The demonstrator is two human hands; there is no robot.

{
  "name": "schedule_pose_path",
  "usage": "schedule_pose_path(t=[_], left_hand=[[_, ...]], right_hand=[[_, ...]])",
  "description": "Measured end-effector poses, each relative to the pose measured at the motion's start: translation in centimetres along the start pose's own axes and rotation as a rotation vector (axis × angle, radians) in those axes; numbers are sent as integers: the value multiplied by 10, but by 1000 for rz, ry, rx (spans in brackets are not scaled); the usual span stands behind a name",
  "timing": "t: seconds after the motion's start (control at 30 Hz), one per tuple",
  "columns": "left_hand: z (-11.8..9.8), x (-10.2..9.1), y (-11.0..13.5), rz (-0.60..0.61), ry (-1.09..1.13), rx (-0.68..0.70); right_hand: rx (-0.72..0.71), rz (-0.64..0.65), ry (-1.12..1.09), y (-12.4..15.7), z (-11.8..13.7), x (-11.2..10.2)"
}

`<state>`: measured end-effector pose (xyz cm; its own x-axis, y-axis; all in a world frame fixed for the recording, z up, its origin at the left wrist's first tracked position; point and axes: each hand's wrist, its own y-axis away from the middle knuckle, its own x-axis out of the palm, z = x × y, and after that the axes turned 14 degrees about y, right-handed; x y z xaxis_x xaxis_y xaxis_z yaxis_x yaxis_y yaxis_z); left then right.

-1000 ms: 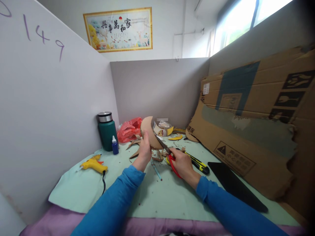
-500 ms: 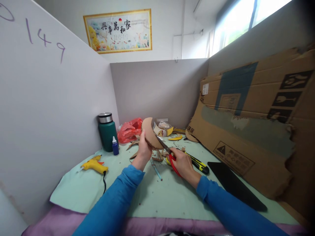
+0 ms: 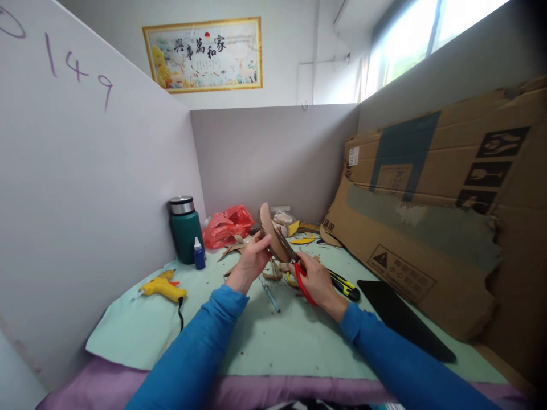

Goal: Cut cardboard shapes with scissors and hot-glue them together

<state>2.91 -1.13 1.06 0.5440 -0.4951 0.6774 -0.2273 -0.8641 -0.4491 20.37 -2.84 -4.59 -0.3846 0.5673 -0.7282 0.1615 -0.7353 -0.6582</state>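
My left hand (image 3: pixel 250 261) is closed on the lower edge of a rounded brown cardboard piece (image 3: pixel 270 233), held upright and edge-on above the table. My right hand (image 3: pixel 315 280) grips red-handled scissors (image 3: pixel 299 273); their blades point up-left into the cardboard piece. Both arms wear blue sleeves. Cardboard scraps (image 3: pixel 273 272) lie on the mint-green mat (image 3: pixel 137 324) just below the hands, and a thin light-blue pen (image 3: pixel 270 297) lies between my forearms.
A yellow glue gun (image 3: pixel 164 286), a small blue bottle (image 3: pixel 199 254) and a green flask (image 3: pixel 184 229) stand at the left. A red plastic bag (image 3: pixel 224 225) lies behind. A yellow-black utility knife (image 3: pixel 344 286), a black sheet (image 3: pixel 401 319) and a large cardboard sheet (image 3: pixel 427 210) are at the right.
My left hand has turned the cardboard piece from face-on to nearly edge-on and shifted it slightly right. The scissors have moved up along its edge with my right hand.
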Motion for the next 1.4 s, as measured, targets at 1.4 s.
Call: schedule_pose_path(t=[1.4], left_hand=[[-4, -12, -1, 87, -176, -55]], right_hand=[[-7, -23, 24, 0, 0, -3]])
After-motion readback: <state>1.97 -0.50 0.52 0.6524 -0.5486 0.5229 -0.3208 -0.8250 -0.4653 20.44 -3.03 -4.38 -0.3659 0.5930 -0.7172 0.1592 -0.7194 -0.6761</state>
